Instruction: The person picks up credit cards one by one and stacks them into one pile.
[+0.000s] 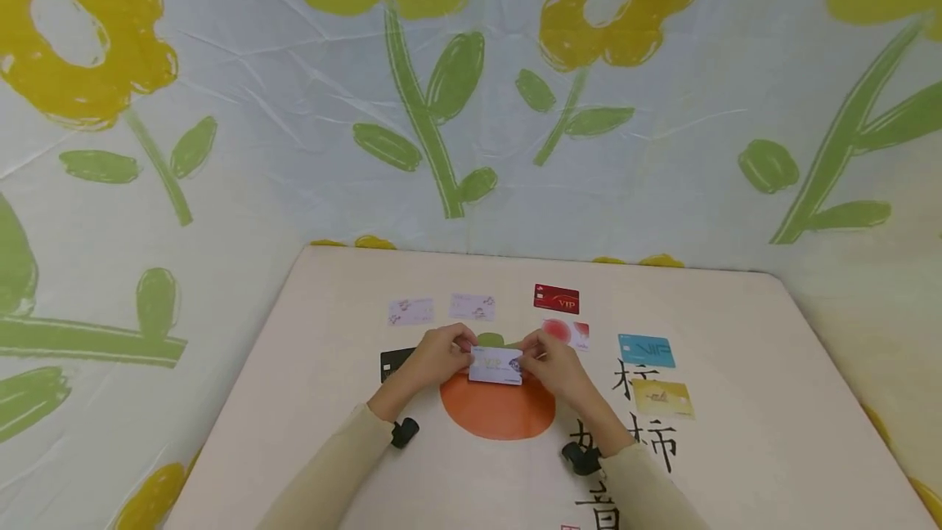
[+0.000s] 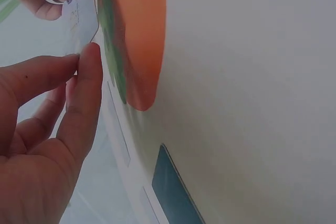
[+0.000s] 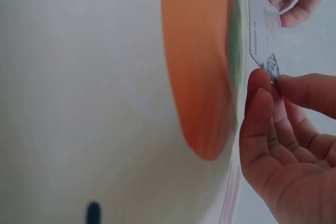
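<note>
A silvery white VIP card (image 1: pixel 495 365) is held up over the printed orange persimmon (image 1: pixel 498 411) on the mat. My left hand (image 1: pixel 441 357) pinches its left end between thumb and fingertips. At the opposite end, my right hand (image 1: pixel 556 365) pinches the corner beside a dark diamond-like print. The right wrist view shows this card (image 3: pixel 262 24) tilted up, with small lettering along one edge. Partly behind my left hand lies a black card (image 1: pixel 395 361). Just beyond my right hand is a white card with a red circle (image 1: pixel 565 334).
Two pale lilac cards (image 1: pixel 411 312) lie at the back left, and a red VIP card (image 1: pixel 556 298) at the back. To the right are a blue card (image 1: pixel 646 350) and a gold card (image 1: pixel 663 398), near black printed characters. A flowered cloth (image 1: pixel 515 186) hangs behind the table.
</note>
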A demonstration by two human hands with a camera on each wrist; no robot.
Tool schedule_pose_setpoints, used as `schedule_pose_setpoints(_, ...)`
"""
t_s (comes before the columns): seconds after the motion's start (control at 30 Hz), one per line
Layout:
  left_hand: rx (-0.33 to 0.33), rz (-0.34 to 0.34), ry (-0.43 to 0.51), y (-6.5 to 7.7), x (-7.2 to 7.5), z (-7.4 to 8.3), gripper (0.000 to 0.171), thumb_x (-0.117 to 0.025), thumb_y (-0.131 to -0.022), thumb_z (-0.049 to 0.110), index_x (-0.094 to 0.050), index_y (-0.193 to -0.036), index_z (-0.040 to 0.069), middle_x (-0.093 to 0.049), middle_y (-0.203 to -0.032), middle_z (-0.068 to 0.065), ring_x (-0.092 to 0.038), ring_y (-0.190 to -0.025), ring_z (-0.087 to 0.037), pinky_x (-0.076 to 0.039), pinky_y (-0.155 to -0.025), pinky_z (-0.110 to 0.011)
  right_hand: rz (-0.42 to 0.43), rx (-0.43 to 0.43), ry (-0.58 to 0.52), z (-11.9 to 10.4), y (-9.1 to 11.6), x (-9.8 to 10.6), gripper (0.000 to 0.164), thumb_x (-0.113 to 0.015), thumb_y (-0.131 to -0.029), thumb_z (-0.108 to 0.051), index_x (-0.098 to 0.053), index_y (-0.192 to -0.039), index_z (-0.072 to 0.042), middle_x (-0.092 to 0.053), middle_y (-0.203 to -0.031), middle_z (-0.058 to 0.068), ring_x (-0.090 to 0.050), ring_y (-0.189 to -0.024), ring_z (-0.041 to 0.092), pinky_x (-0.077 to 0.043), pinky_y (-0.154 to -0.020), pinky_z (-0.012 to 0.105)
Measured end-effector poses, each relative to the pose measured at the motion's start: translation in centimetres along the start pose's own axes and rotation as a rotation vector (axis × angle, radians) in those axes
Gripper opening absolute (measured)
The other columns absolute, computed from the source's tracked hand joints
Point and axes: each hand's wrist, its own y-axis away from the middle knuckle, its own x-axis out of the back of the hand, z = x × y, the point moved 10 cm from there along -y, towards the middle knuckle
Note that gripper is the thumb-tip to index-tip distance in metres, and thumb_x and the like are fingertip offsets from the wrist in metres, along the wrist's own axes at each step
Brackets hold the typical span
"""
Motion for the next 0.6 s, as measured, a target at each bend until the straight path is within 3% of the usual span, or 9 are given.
schedule_pose_setpoints(0.2, 0.007, -0.045, -0.082, -1.4, -0.9, 0.1, 0.015, -0.070, -0.089, 0.004, -0.068, -0.102, 0.010, -0.060, -0.086, 0.003, -0.060, -0.073, -0.011, -0.052, -0.069, -0.028, -0.025, -0.012, -0.006, 0.6, -0.5, 0.3, 0.013, -0.070, -0.091, -0.003, -0.063, -0.101, -0.004, -0.064, -0.081, 0.004, -0.059, -0.071, 0.021, -0.051, -0.064, 0.028)
schedule_pose_setpoints(0.4, -0.048, -0.013, -0.159, -1.6, -0.7, 0.8, 0.013, -0.070, -0.088, 0.002, -0.068, -0.100, 0.007, -0.060, -0.085, 0.003, -0.057, -0.077, -0.011, -0.051, -0.072, -0.028, -0.021, -0.027, 0.037, 1.0, -1.2, 0.3, 0.013, -0.071, -0.091, -0.004, -0.063, -0.101, -0.006, -0.064, -0.081, 0.003, -0.058, -0.070, 0.020, -0.051, -0.064, 0.028)
schedule_pose_setpoints(0.6, 0.005, -0.050, -0.149, -1.9, -1.2, 0.2, 0.013, -0.070, -0.090, 0.005, -0.068, -0.103, 0.008, -0.061, -0.087, 0.002, -0.058, -0.081, -0.014, -0.051, -0.076, -0.030, -0.031, -0.062, 0.056, 1.4, -1.4, 0.2, 0.013, -0.070, -0.091, -0.005, -0.062, -0.102, -0.005, -0.062, -0.084, 0.004, -0.058, -0.073, 0.021, -0.053, -0.066, 0.028)
